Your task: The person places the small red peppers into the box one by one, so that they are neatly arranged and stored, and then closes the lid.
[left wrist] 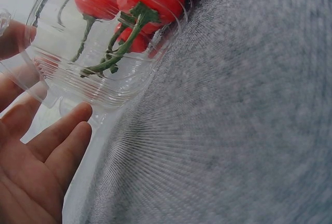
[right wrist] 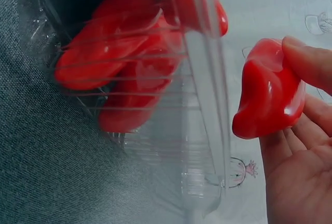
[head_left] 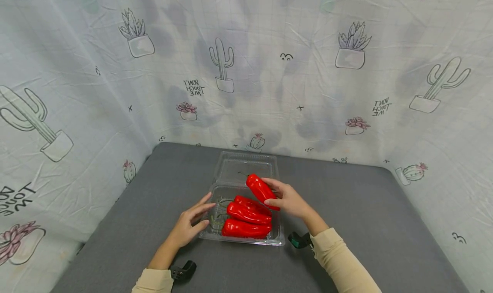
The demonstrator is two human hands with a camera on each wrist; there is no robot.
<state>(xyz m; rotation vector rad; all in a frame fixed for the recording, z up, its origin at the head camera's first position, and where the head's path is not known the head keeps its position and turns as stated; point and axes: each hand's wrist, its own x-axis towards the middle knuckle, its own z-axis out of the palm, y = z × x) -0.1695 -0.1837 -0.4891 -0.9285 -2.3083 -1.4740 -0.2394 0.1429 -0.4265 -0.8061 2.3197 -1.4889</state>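
Note:
In the head view my right hand [head_left: 286, 198] holds a red pepper [head_left: 260, 189] by its lower end, thumb on one side and fingers on the other. The pepper is tilted, stem to the upper left, above the far right part of a clear plastic container [head_left: 280, 237]. Several more red peppers [head_left: 246, 228] lie inside, green stems toward the left. My left hand [head_left: 188, 224] is at the container's left side, fingers extended and spread. In the left wrist view its fingertips are by the ridged wall. The right wrist view shows the held pepper [right wrist: 270, 92] outside the clear wall.
The container's hinged lid [head_left: 231, 166] lies folded back on the far side. Beneath is a grey cloth-covered table [head_left: 346, 224]. A white curtain [head_left: 262, 79] printed with cacti stands behind and on both sides. Each wrist wears a black device [head_left: 184, 270].

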